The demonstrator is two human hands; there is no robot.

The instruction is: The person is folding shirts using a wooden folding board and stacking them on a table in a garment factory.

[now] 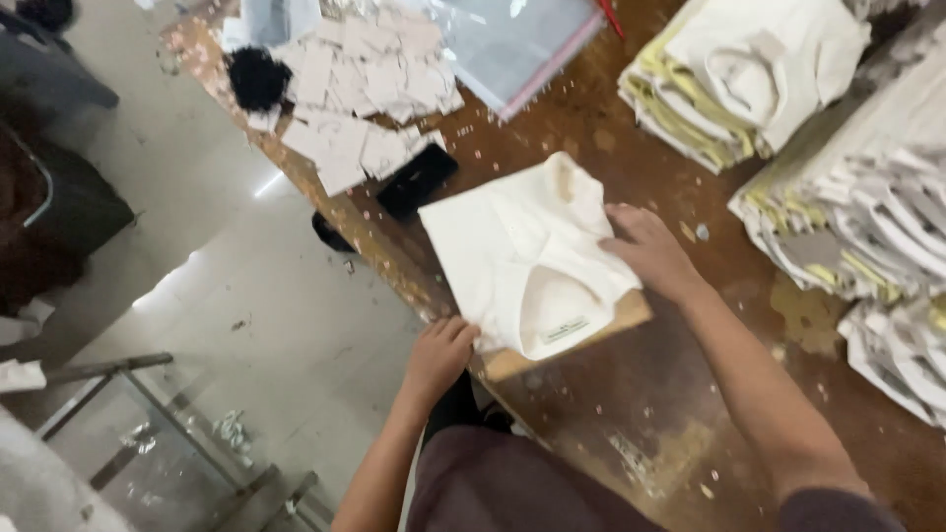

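Two bare hands at work on a brown, scuffed worktop (631,394), speckled with pale scraps. Pale floor (246,296) to the left of it.

Stacks of folded white and yellowish garments (847,207) fill the right side of the worktop; another folded stack (739,79) lies at top right, well apart from the hands. Spread of small pale paper tags (365,89) at top left, a black tuft (258,77) among them. Clear plastic bag with a pink edge (512,44) at top centre. Small black flat object (418,179) just beside the tags.

Folded white shirt (522,261) lies near the worktop's left edge, collar toward the person, a small label at the neck. It rests on a piece of brown cardboard (581,340) that shows under its near edge.

Right hand (650,251) lies flat on the shirt's right edge, fingers spread and pressing, not closed on anything. Left hand (441,350) at the shirt's lower left corner, fingers (458,330) curled, touching the edge; whether they pinch the cloth, cannot tell.
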